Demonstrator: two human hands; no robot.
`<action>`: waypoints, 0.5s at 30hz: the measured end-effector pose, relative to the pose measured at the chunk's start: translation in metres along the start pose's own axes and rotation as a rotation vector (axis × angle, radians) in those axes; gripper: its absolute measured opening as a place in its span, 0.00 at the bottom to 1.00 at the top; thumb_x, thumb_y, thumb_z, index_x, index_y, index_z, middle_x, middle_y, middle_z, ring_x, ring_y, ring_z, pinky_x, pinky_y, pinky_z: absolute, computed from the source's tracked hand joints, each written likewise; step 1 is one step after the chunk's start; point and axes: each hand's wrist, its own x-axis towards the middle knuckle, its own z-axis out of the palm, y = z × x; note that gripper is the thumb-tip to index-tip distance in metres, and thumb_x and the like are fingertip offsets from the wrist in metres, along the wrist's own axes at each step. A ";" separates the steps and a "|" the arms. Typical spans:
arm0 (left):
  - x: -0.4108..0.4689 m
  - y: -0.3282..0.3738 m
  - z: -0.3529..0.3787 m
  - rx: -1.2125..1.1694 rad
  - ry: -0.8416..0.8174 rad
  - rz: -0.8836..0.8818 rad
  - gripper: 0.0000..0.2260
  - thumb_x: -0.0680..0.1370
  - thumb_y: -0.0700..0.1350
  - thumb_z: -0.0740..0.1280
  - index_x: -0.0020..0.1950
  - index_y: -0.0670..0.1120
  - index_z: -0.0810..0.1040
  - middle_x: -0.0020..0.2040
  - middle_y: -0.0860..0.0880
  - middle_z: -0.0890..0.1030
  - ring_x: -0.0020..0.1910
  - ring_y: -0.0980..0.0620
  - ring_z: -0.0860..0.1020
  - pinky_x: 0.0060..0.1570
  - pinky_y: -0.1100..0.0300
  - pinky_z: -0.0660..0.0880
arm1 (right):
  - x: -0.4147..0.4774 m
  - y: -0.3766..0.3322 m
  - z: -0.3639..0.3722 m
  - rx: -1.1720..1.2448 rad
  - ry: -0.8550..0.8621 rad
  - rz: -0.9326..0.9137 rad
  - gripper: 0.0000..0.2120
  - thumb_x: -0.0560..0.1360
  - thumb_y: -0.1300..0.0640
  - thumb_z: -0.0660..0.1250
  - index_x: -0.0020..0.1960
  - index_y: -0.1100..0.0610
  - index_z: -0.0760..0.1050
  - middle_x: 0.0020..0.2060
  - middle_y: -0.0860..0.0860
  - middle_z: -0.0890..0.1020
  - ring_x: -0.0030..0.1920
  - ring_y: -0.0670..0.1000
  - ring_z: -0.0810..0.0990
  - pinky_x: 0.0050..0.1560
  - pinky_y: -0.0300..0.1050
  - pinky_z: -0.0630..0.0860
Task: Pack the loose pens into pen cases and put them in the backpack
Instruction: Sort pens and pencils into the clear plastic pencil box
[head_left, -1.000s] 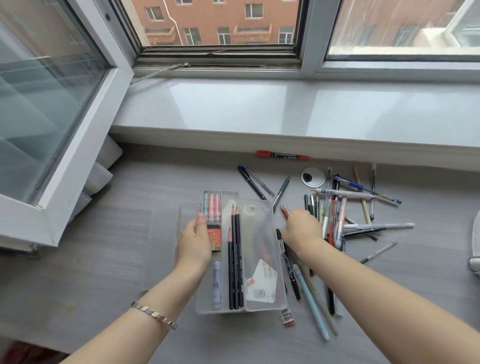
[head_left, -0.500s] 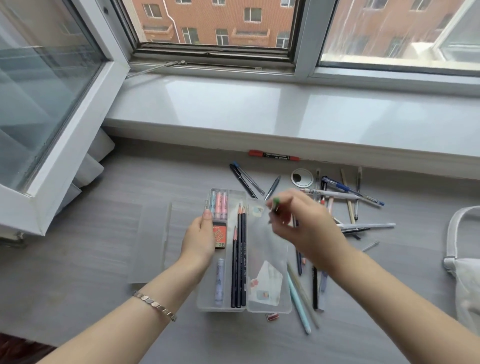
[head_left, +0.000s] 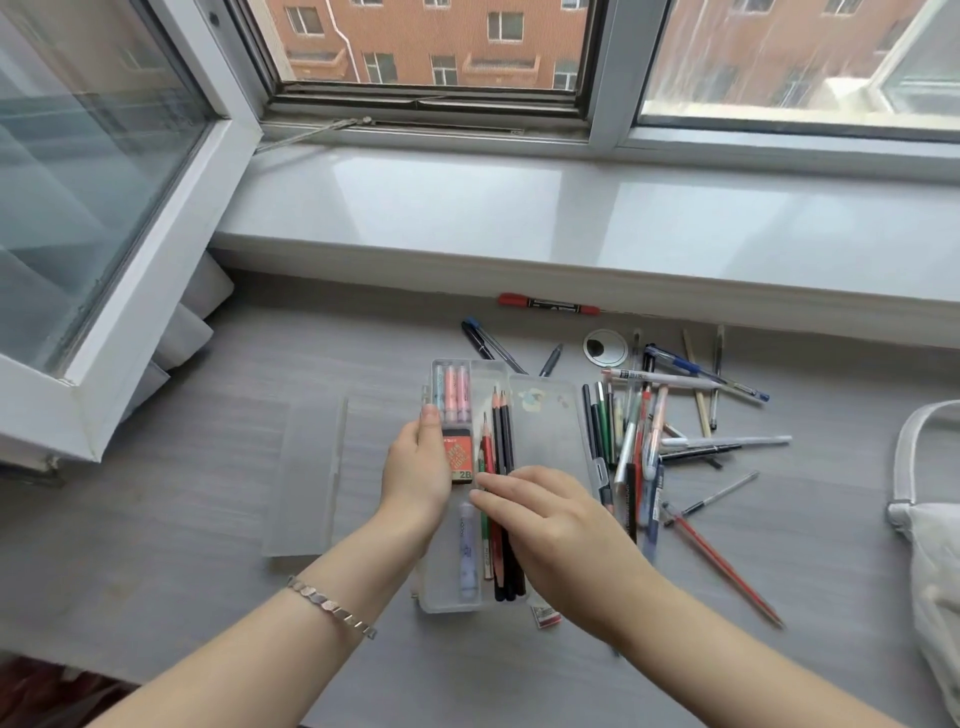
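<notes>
A clear plastic pen case (head_left: 550, 415) lies open on the grey desk. It holds black pencils (head_left: 503, 431), pink tubes (head_left: 454, 392), an orange eraser box (head_left: 457, 457) and a pale blue tube (head_left: 466, 551). My left hand (head_left: 415, 478) grips the case's left edge. My right hand (head_left: 550, 525) is over the case, its fingers on a red pencil (head_left: 487, 452) and a green pencil (head_left: 484, 519) that lie beside the black ones. Several loose pens (head_left: 634, 431) are heaped just right of the case. A white backpack (head_left: 930, 545) sits at the right edge.
A flat clear lid (head_left: 306, 467) lies left of the case. A red marker (head_left: 548, 305) rests against the sill, near a round cable grommet (head_left: 605, 345). A red pen (head_left: 727, 566) lies apart at the right. An open window sash (head_left: 130, 291) juts over the desk's left side.
My right hand picked the red and green pencils from the pile, carried them left and lowered them into the case. My left hand has stayed on the case's edge.
</notes>
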 end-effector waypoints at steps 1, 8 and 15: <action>0.000 0.001 -0.001 -0.006 0.004 0.005 0.19 0.82 0.53 0.49 0.53 0.44 0.76 0.45 0.47 0.80 0.47 0.49 0.76 0.47 0.57 0.70 | -0.002 -0.001 -0.002 0.005 0.007 0.029 0.15 0.71 0.62 0.58 0.51 0.58 0.81 0.51 0.52 0.84 0.49 0.53 0.81 0.49 0.45 0.79; -0.002 -0.001 -0.004 -0.006 0.038 0.040 0.17 0.82 0.52 0.50 0.45 0.46 0.74 0.38 0.52 0.76 0.40 0.54 0.74 0.39 0.62 0.69 | -0.027 -0.008 0.008 -0.031 -0.089 0.030 0.20 0.79 0.50 0.52 0.52 0.57 0.80 0.55 0.51 0.82 0.61 0.51 0.78 0.60 0.49 0.75; -0.003 -0.007 -0.005 0.048 0.028 0.055 0.17 0.83 0.51 0.49 0.48 0.45 0.74 0.37 0.52 0.76 0.37 0.55 0.74 0.36 0.66 0.67 | -0.022 0.003 -0.001 0.131 0.137 0.071 0.10 0.76 0.56 0.62 0.45 0.58 0.81 0.44 0.50 0.84 0.47 0.47 0.79 0.55 0.42 0.74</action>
